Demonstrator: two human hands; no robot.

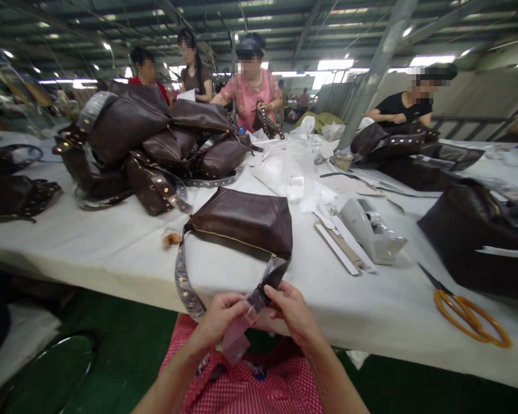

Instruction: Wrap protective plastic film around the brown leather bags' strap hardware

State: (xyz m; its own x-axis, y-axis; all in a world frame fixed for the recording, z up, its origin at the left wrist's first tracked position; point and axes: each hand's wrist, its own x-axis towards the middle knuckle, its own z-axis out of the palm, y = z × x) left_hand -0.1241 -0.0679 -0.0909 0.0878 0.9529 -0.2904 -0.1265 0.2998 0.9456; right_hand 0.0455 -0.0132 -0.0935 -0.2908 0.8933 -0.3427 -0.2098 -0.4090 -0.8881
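Pinching clear film [235, 340] narrowly between the left fingers [232, 310], I grip the bag's dark strap end [276, 276] in the right fingers [280, 299], the two grips just beside each other. From my remote seat, the step in hand looks like wrapping that end; I judge the next move calls for a steady right hold while the left draws the film snug. I can't make out how it folds. Left of the fingers curves the studded strap [182, 279], sheathed in film. Just beyond both hands, the brown bag [246, 221] lies on the table [121, 241], its zip facing the fingers. Well to their right rest orange-handled scissors [470, 316]; beyond, on the right, stands a tape dispenser [371, 230]. Farther off, to the left, bags are piled [133, 129], and past them a co-worker in pink [252, 92] handles another.
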